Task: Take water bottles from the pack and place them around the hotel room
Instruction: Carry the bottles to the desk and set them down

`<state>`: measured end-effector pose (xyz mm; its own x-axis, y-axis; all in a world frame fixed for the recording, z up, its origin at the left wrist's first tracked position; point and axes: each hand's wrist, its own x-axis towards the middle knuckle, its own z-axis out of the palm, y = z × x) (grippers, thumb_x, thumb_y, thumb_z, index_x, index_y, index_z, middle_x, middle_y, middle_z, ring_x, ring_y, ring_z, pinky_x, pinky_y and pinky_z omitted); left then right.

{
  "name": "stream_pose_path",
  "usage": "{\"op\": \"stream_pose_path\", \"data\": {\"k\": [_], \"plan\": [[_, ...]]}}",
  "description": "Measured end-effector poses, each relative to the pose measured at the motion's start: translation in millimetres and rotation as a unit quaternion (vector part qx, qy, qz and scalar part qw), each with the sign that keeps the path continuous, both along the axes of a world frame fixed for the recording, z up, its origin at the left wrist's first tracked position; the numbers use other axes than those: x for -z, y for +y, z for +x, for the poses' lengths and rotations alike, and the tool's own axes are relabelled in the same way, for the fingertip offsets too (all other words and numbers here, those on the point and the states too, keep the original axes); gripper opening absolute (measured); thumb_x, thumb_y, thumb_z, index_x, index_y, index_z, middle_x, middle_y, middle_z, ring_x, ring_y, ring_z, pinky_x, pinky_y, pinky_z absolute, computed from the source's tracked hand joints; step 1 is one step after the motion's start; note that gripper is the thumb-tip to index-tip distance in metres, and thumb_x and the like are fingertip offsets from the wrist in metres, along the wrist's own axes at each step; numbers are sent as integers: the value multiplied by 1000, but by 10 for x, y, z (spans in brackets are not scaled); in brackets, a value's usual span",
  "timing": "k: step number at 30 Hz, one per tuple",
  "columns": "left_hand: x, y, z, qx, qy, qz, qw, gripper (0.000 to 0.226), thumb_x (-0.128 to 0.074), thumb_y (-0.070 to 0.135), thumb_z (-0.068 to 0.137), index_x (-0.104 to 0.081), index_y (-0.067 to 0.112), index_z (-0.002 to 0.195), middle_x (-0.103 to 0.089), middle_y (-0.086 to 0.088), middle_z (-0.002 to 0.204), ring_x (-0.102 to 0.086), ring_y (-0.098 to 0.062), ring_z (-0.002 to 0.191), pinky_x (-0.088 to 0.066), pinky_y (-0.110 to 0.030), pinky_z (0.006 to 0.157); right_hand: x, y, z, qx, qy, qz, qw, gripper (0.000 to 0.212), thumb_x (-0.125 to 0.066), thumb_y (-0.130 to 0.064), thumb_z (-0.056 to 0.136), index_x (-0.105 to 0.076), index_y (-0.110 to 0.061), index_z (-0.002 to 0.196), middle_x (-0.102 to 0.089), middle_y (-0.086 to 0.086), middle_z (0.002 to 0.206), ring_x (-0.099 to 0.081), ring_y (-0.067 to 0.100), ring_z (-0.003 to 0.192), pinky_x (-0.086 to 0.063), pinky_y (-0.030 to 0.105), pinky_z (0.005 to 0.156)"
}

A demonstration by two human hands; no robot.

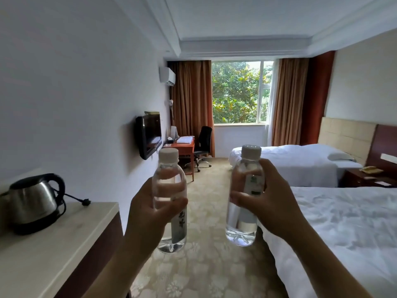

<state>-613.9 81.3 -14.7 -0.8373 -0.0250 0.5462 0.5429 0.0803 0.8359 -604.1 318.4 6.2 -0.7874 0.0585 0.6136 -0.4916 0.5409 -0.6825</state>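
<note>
At the centre of the frame, two raised hands each hold an upright clear water bottle. The left grip (148, 208) wraps the left bottle (169, 201); the right grip (272, 203) wraps the right bottle (246, 194). A kettle (34, 201) sits on the bench (64, 244) lower left, beds (343, 222) right.

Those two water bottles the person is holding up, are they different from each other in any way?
The left bottle shows a tall label with dark characters low on its side; the right bottle shows a small label with green marks higher up. The left bottle sits lower in the picture than the right bottle. The left hand wraps the left bottle's middle from the left, the right hand the right bottle's from the right. Both are clear, upright, capped in white and full.
</note>
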Motion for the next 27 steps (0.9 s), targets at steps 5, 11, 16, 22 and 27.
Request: {"op": "stream_pose_path", "data": {"k": [5,11,16,22,27], "plan": [[87,56,-1115,-5,6,1,1000,43,-69,58,53,-59,60,95,-70,25,99,-67,3,94,-55,-23,70,112,65,-1126,2,-7,17,1000,69,-88,-21,68,-46,-29,122,-66,-30,81,-60,-19,83,-42,8,65],[157,30,-2678,24,27,24,999,43,-69,54,54,-62,60,96,-73,21,98,-70,-1,92,-58,-21,64,175,37,-2606,29,-12,23,999,69,-88,-31,67,-46,-30,121,-64,-19,89,-60,-13,88,-45,17,71],[99,168,-3950,50,22,38,998,44,-69,54,55,-62,57,98,-72,18,99,-70,-2,94,-58,-24,65,51,97,-3795,45,-16,31,998,63,-87,-24,70,-45,-33,117,-61,-19,93,-58,-14,91,-44,14,72],[112,384,-5234,50,10,27,998,38,-69,53,53,-62,61,90,-72,20,97,-69,2,90,-53,-11,56,82,268,-5101,40,-25,26,999,60,-88,-34,67,-45,-41,108,-61,-22,94,-58,-15,92,-43,9,71],[248,683,-6352,36,0,12,999,39,-70,53,55,-60,64,91,-71,26,96,-68,6,91,-54,-13,54,264,567,-6266,31,-25,19,999,56,-77,-45,58,-46,-41,105,-62,-19,92,-61,-8,89,-44,10,68]]}}
